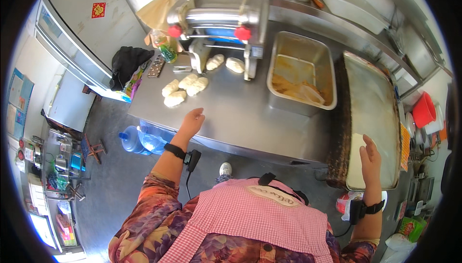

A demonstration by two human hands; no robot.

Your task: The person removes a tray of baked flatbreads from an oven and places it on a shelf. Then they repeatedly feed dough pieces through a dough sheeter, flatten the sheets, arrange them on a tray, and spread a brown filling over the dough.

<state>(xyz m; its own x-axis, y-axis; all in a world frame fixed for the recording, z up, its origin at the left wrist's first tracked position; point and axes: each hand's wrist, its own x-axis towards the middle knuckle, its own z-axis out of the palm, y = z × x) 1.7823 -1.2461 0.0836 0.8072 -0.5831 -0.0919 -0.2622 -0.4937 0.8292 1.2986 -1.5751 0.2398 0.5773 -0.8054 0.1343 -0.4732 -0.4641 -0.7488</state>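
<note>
- Nearest the camera is a pink checked apron point(255, 210) over a patterned sleeve, with a black band on each wrist.
- The left hand point(191, 121) rests flat on the steel counter point(240, 114), fingers spread and released, holding nothing. It lies near the dough pieces point(185, 90) but is apart from them.
- The right hand point(370, 155) hovers over the near end of the long tray point(373, 114), fingers loose and open, grasping nothing. It may brush the pale sheet point(356, 164) lying there – I cannot tell.
- The dough pieces are pale, soft-looking lumps in a loose cluster just in front of the roller machine point(221, 22), with two more right beside its feet.
- Risks, as I judge them: the long tray overhangs the counter's near edge, so a press on that end could tip it. The lumps touch each other and could stick together. A sleeve near the rollers could catch.
- A deep steel pan point(327, 68) with yellowish contents sits between the machine and the tray.
</note>
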